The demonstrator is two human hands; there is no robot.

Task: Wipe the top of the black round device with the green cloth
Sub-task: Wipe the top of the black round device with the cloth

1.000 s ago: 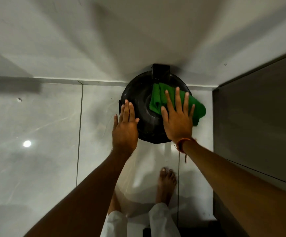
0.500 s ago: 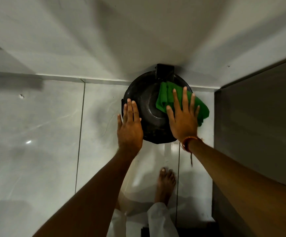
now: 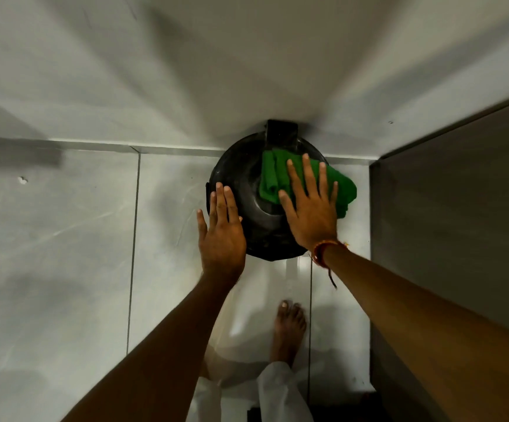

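The black round device (image 3: 244, 184) sits on the floor against the wall, its back edge at a small black box (image 3: 281, 132). The green cloth (image 3: 270, 175) lies bunched over the device's right half and hangs past its right rim. My right hand (image 3: 311, 211) presses flat on the cloth with fingers spread; a red thread is tied round that wrist. My left hand (image 3: 223, 236) is open, and its fingertips rest on the device's left rim.
Glossy pale floor tiles (image 3: 64, 239) spread to the left, and a white wall (image 3: 247, 56) rises behind the device. A dark panel (image 3: 460, 208) stands close on the right. My bare foot (image 3: 288, 327) is just below the device.
Both hands keep their places on the device and the cloth stays under my right palm. Only the view has drifted slightly.
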